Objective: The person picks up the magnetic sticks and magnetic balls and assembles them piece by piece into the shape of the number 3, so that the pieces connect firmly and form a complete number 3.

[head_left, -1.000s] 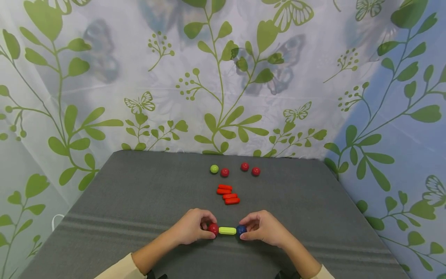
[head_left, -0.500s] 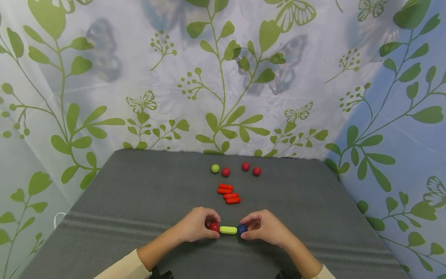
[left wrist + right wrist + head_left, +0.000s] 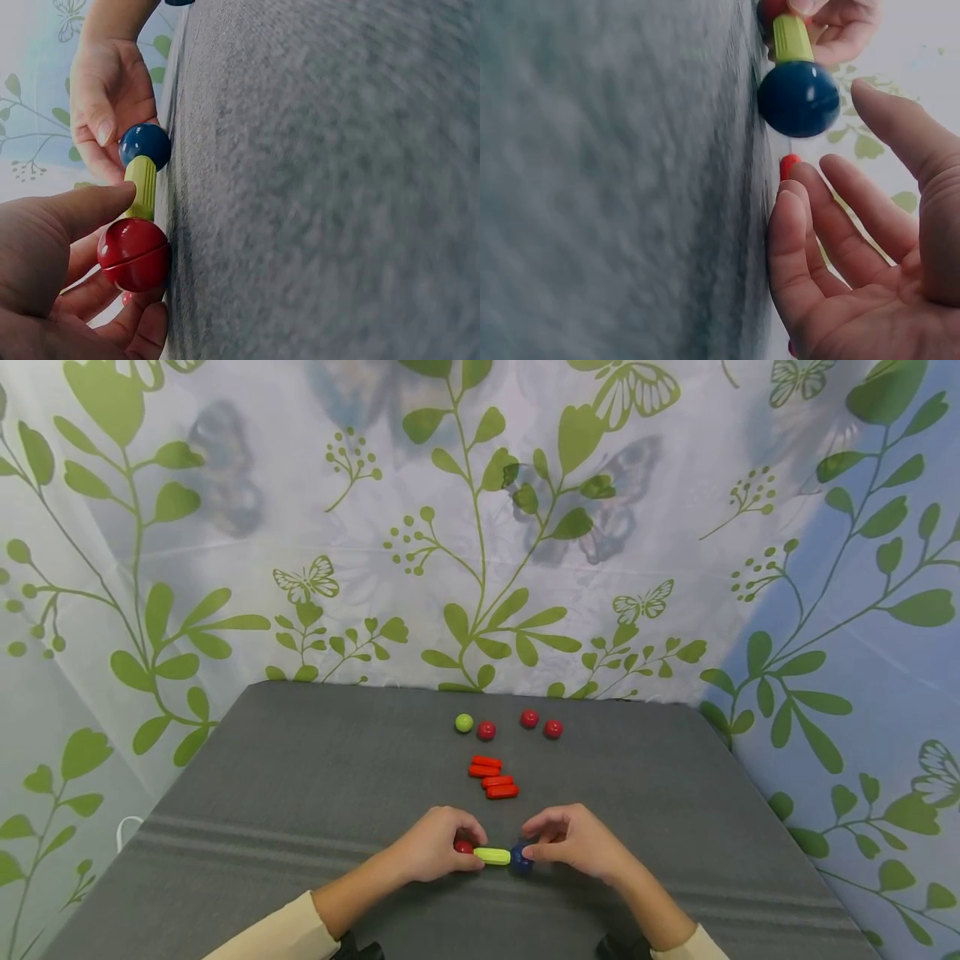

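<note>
A red ball (image 3: pixel 135 255), a yellow-green ribbed rod (image 3: pixel 495 857) and a blue ball (image 3: pixel 799 100) are joined in a line on the grey table. My left hand (image 3: pixel 438 845) reaches over the red ball. Its thumb lies on the rod near the red end, with fingers on the far side, so it pinches the rod. My right hand (image 3: pixel 576 841) is beside the blue ball, thumb and fingers spread apart. In the right wrist view a gap shows between those fingers and the blue ball.
Several red rods (image 3: pixel 501 792) lie beyond the hands on the grey table (image 3: pixel 337 760). Farther back sit a green ball (image 3: pixel 464 723) and several red balls (image 3: pixel 529 718). A leaf-patterned curtain (image 3: pixel 480 527) hangs behind the table.
My left hand has slid right from the red ball onto the rod. My right hand, which pinched the blue ball earlier, has let go and spread its fingers.
</note>
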`<action>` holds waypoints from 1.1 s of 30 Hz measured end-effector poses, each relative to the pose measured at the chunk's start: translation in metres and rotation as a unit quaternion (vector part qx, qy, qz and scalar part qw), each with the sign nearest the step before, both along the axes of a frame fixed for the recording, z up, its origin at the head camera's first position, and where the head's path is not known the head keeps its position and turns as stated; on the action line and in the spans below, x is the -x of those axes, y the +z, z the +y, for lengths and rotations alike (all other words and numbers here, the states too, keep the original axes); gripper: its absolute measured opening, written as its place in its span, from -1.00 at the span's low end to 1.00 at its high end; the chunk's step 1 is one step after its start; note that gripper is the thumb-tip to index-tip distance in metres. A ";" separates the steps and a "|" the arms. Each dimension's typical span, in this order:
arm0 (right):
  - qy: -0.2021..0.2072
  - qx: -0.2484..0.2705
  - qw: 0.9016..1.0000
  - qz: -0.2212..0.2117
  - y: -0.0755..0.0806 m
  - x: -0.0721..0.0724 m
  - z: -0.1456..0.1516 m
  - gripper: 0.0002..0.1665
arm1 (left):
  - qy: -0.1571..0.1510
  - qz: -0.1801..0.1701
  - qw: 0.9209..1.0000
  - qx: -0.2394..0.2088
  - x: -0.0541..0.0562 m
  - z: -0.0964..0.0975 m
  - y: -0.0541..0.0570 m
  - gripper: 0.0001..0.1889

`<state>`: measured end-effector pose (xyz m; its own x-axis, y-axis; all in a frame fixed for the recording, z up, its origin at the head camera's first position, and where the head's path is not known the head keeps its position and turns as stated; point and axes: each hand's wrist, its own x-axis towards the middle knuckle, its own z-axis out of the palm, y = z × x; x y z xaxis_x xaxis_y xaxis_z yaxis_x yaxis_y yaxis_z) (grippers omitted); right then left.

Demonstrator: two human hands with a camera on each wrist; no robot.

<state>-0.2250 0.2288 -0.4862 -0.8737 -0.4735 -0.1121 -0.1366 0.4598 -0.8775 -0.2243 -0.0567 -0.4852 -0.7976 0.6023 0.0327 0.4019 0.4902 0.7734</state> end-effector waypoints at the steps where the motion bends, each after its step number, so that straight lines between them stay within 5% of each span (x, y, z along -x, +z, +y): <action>1: -0.004 0.000 1.000 0.002 0.000 0.001 0.001 -0.59 | 0.000 0.001 1.000 0.000 0.000 0.001 -0.001 -0.83; 16: -0.081 0.004 0.997 0.021 0.000 0.028 0.009 -0.61 | 0.013 -0.007 1.000 0.007 -0.001 0.008 -0.002 -0.86; 33: -0.031 -0.014 0.997 0.066 -0.005 0.065 0.003 -0.71 | 0.006 -0.015 1.000 0.016 0.000 0.008 -0.003 -0.87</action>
<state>-0.2897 0.2313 -0.4911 -0.9089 -0.4170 -0.0069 -0.2210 0.4956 -0.8399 -0.2240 -0.0489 -0.4884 -0.8047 0.5937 -0.0103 0.3737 0.5197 0.7683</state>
